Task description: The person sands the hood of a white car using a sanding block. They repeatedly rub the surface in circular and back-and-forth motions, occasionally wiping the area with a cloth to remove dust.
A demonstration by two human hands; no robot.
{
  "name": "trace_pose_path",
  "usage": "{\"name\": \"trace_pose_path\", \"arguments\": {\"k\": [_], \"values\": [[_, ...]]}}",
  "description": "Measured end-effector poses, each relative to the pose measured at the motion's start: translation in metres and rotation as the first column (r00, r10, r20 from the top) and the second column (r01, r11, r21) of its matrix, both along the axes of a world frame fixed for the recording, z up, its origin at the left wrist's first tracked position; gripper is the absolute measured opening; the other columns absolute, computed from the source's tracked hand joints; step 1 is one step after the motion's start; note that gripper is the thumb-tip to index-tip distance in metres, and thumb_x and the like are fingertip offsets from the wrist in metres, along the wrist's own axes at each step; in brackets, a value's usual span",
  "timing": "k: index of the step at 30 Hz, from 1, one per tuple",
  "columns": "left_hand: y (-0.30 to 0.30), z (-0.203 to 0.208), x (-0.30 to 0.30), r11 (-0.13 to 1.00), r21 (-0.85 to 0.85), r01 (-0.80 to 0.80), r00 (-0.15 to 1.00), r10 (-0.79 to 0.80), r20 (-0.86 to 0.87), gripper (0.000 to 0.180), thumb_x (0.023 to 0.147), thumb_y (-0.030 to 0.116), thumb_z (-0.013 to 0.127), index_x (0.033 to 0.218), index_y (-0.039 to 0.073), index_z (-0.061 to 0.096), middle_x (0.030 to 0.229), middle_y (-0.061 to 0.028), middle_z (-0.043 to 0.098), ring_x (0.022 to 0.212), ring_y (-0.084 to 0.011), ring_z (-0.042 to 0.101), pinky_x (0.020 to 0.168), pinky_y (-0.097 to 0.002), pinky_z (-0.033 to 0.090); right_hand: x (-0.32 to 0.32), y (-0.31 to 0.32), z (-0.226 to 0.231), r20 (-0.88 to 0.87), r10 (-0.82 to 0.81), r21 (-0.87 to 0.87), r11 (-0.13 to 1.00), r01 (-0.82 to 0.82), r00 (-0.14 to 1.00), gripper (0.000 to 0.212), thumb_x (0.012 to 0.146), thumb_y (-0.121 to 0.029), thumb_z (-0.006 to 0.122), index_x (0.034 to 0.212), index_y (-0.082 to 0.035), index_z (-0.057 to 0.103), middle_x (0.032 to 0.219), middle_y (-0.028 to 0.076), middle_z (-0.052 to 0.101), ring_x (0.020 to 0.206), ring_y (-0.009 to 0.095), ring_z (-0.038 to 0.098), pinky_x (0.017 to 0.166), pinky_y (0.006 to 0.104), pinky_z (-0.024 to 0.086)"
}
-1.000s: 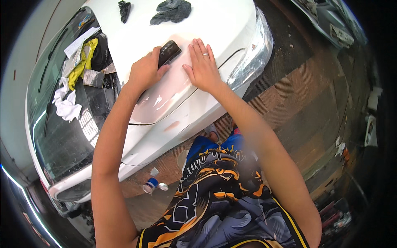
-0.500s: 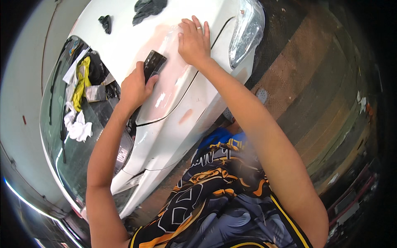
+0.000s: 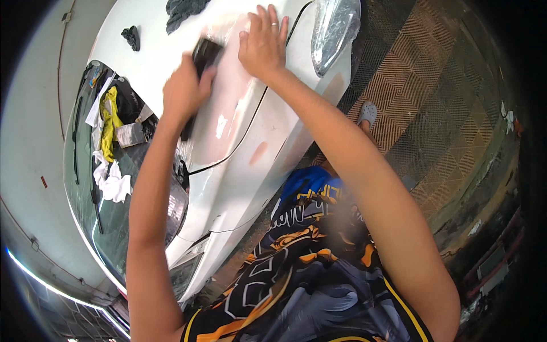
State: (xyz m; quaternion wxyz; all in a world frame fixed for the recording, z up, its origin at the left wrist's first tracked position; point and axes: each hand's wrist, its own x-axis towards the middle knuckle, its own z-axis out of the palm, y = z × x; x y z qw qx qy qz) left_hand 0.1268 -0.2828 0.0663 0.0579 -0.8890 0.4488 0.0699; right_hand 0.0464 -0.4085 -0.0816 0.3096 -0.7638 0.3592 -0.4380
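Observation:
My left hand grips a long black sanding block, its fingers and thumb wrapped around the sides. The block lies against the white car hood, along a dull pinkish patch; hand and block are blurred. Further right, my right hand rests flat on the same patch near the hood's edge seam, fingers spread, holding nothing. A ring shows on one finger. A smaller pinkish spot marks the fender below the seam.
Dark crumpled cloths lie on the far hood. The windshield holds a yellow cloth, white rags and papers. A plastic-wrapped headlight stands at the car's corner. Patterned floor mats lie right; a wall is left.
My left hand has slid the sanding block farther up the hood, away from me. My right hand stays flat on roughly the same place. The whole view has shifted slightly.

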Motion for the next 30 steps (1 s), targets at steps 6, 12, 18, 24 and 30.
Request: {"name": "trace_pose_path", "arguments": {"k": [6, 12, 18, 24, 30], "values": [[-0.039, -0.017, 0.028, 0.998, -0.031, 0.054, 0.991, -0.05, 0.122, 0.054, 0.093, 0.047, 0.068, 0.112, -0.001, 0.053, 0.093, -0.0282, 0.073, 0.086, -0.0451, 0.073, 0.076, -0.0519, 0.057, 0.0, -0.002, 0.001, -0.168, -0.024, -0.042, 0.999, 0.017, 0.986, 0.055, 0.096, -0.026, 0.057, 0.14, 0.006, 0.049, 0.157, 0.027, 0.04, 0.151, 0.041, 0.029, 0.122, 0.0666, 0.014], [-0.031, -0.016, 0.022, 0.993, -0.029, 0.114, 0.98, -0.108, 0.165, 0.055, 0.095, 0.049, 0.066, 0.112, -0.001, 0.052, 0.093, -0.0296, 0.073, 0.087, -0.0469, 0.072, 0.076, -0.0529, 0.057, 0.006, -0.004, -0.006, -0.195, -0.029, -0.021, 0.999, 0.025, 0.98, 0.057, 0.095, -0.026, 0.058, 0.141, 0.006, 0.047, 0.159, 0.024, 0.038, 0.153, 0.04, 0.026, 0.121, 0.0688, 0.014], [0.055, 0.012, -0.008, 1.0, 0.013, 0.003, 0.998, -0.003, -0.059, 0.056, 0.096, 0.046, 0.067, 0.119, -0.002, 0.048, 0.093, -0.0315, 0.071, 0.087, -0.0509, 0.07, 0.075, -0.0552, 0.055, -0.002, -0.001, -0.009, -0.114, -0.021, 0.057, 0.998, 0.027, 0.993, 0.058, 0.093, -0.025, 0.06, 0.141, 0.005, 0.047, 0.158, 0.023, 0.039, 0.154, 0.04, 0.025, 0.122, 0.0662, 0.016], [-0.054, -0.017, 0.03, 0.998, -0.031, 0.057, 0.993, -0.054, 0.104, 0.056, 0.096, 0.048, 0.063, 0.112, -0.004, 0.052, 0.094, -0.0314, 0.072, 0.088, -0.0498, 0.07, 0.078, -0.0549, 0.056, -0.004, 0.004, 0.004, -0.089, 0.006, 0.124, 0.992, 0.005, 0.996, 0.058, 0.093, -0.025, 0.061, 0.14, 0.005, 0.047, 0.158, 0.022, 0.039, 0.154, 0.04, 0.025, 0.123, 0.0645, 0.015], [0.019, 0.004, -0.012, 0.999, 0.002, 0.033, 0.999, -0.033, -0.02, 0.052, 0.096, 0.042, 0.067, 0.116, -0.002, 0.048, 0.095, -0.0307, 0.071, 0.086, -0.0486, 0.071, 0.077, -0.055, 0.055, -0.009, -0.007, -0.003, -0.125, -0.063, 0.057, 0.996, 0.071, 0.99, 0.059, 0.092, -0.026, 0.063, 0.14, 0.004, 0.047, 0.156, 0.022, 0.041, 0.153, 0.041, 0.025, 0.122, 0.0648, 0.015]]}}
